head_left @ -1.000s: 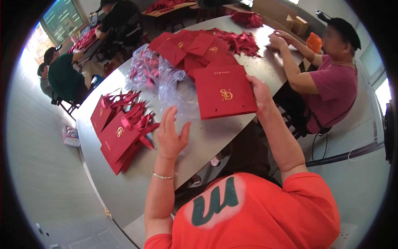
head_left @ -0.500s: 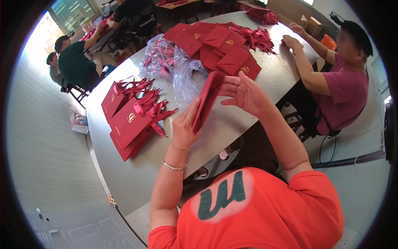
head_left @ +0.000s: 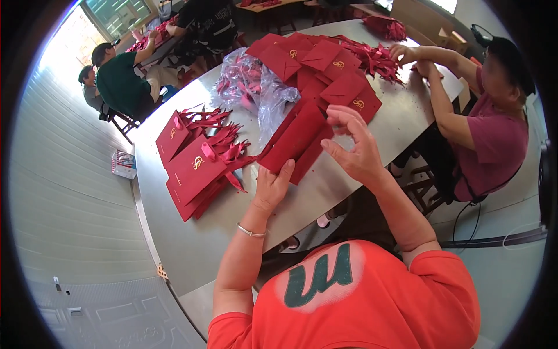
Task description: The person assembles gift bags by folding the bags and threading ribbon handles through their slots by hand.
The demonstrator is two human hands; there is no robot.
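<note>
A red paper gift bag is in my left hand, the thumb lying along its near end and the fingers hidden beneath. The bag is tilted, with a fold or opening along its length. My right hand hovers just right of it, fingers spread and curved, holding nothing. To the left lies a stack of finished-looking red gift bags with gold emblems and red ribbon handles. Beyond my hands, flat red bags are heaped up. A crumpled clear plastic bag with red ribbon pieces inside sits between the two piles.
All this is on a metal-topped table. A co-worker in a purple shirt sits at its right side, one hand by loose red ribbons. Other people sit at a farther table. A small box stands left of the table.
The red bag has turned from edge-on to showing its broad face, lower and flatter. My right hand has come off its edge. The co-worker's hand has reached toward the ribbons.
</note>
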